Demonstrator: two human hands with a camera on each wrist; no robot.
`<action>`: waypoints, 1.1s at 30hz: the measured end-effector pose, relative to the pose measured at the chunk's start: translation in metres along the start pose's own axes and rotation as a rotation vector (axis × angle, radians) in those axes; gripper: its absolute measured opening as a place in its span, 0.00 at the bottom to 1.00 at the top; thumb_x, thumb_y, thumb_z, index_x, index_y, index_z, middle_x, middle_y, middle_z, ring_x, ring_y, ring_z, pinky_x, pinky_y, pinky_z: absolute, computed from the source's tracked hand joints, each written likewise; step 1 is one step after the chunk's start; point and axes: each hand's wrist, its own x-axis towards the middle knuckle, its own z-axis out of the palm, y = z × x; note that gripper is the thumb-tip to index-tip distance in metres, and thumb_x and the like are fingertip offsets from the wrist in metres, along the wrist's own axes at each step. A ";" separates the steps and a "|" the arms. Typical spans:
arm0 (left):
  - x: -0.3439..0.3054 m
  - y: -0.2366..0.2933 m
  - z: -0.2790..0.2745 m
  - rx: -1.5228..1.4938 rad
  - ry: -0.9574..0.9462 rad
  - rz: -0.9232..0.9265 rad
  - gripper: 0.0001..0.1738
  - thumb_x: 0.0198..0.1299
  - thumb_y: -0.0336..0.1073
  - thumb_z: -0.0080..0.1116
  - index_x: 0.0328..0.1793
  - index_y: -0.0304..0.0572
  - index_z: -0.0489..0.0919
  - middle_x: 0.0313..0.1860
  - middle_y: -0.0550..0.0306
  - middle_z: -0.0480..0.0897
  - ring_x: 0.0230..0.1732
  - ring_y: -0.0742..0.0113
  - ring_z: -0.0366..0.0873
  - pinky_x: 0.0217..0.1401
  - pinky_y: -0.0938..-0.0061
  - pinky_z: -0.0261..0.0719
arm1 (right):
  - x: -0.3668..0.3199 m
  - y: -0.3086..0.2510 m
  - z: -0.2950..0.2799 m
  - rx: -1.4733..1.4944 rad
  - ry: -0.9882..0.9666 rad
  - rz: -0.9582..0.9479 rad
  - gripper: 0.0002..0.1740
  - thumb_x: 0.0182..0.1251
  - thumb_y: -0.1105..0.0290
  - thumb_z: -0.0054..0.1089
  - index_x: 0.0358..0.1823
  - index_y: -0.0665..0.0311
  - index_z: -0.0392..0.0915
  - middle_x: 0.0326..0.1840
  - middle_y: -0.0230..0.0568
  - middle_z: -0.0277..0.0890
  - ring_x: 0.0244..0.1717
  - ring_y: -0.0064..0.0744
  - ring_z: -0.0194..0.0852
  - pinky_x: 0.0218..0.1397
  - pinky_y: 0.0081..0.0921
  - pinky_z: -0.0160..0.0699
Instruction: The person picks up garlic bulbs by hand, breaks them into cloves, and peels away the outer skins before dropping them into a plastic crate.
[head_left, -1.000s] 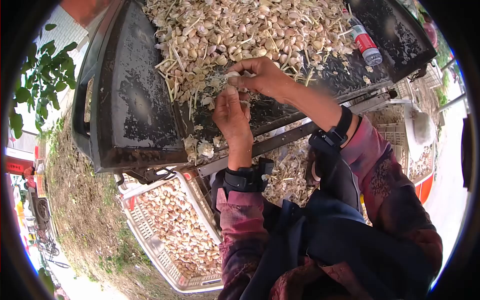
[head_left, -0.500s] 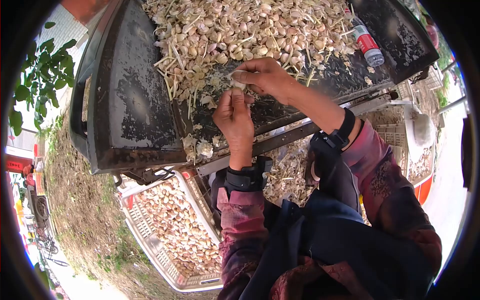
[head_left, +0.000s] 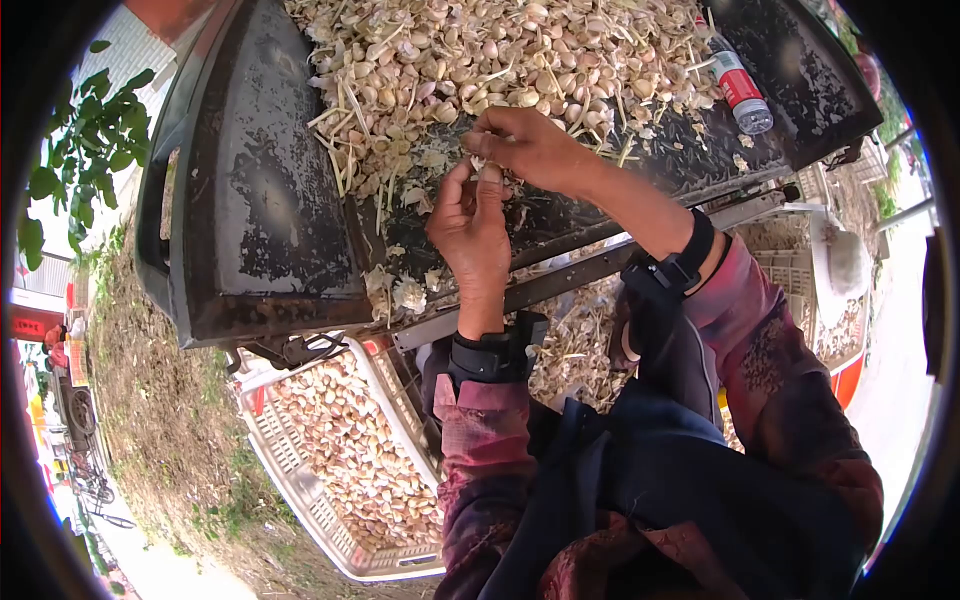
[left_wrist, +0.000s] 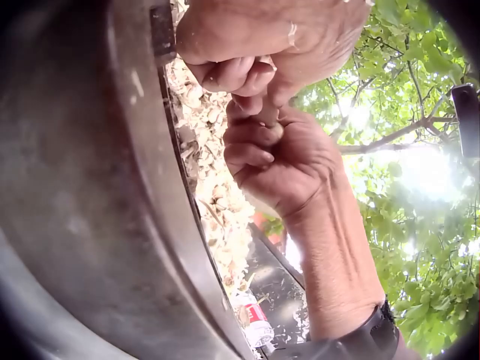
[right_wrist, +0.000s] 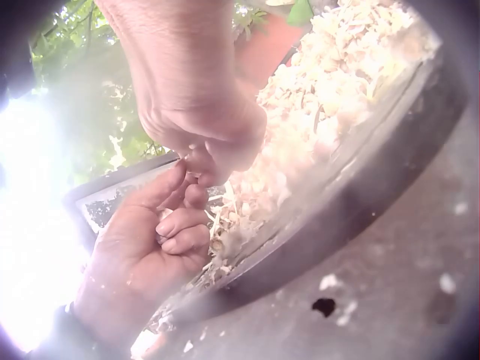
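In the head view my left hand [head_left: 474, 240] and right hand [head_left: 535, 150] meet fingertip to fingertip over the near edge of a garlic heap [head_left: 470, 60]. Both pinch a small pale garlic clove [head_left: 478, 162], mostly covered by the fingers. The left thumb points up against it, while the right thumb and forefinger close on it from above. In the right wrist view, the left hand's [right_wrist: 142, 244] other fingers curl into the palm, with a whitish bit [right_wrist: 163, 216] showing under them. The right hand's [left_wrist: 289, 165] lower fingers are also curled in the left wrist view.
The garlic lies on a worn black truck bed [head_left: 640, 160] with a raised side panel [head_left: 280, 200]. A red-labelled bottle [head_left: 738, 85] lies at the right. Below left stands a white crate [head_left: 285, 440] full of cloves. Dry stalks and husks [head_left: 575, 350] cover the ground under the bed's edge.
The fingertips of both hands have shifted slightly around the clove, and less of it shows now. The left thumb has moved a little to the right. Arms and heap stay nearly in place.
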 end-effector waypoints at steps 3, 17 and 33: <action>0.000 0.000 0.000 -0.062 -0.002 0.032 0.12 0.57 0.35 0.60 0.44 0.35 0.77 0.23 0.62 0.78 0.18 0.86 0.65 0.15 0.89 0.56 | 0.001 0.000 -0.001 -0.075 -0.018 -0.007 0.15 0.66 0.59 0.52 0.34 0.66 0.74 0.21 0.29 0.65 0.23 0.15 0.57 0.23 0.19 0.57; 0.004 0.006 -0.009 -0.212 0.078 -0.047 0.09 0.62 0.35 0.53 0.32 0.37 0.74 0.18 0.66 0.71 0.16 0.84 0.61 0.16 0.88 0.55 | -0.020 0.016 0.017 0.122 0.091 -0.323 0.20 0.63 0.57 0.56 0.47 0.65 0.72 0.22 0.27 0.68 0.13 0.12 0.50 0.15 0.13 0.48; 0.000 0.011 -0.010 -0.248 -0.073 -0.069 0.11 0.57 0.38 0.59 0.34 0.37 0.75 0.21 0.64 0.73 0.13 0.83 0.59 0.13 0.88 0.50 | -0.037 -0.003 -0.010 0.391 -0.179 0.079 0.19 0.64 0.61 0.54 0.51 0.64 0.68 0.27 0.31 0.72 0.18 0.11 0.53 0.17 0.13 0.50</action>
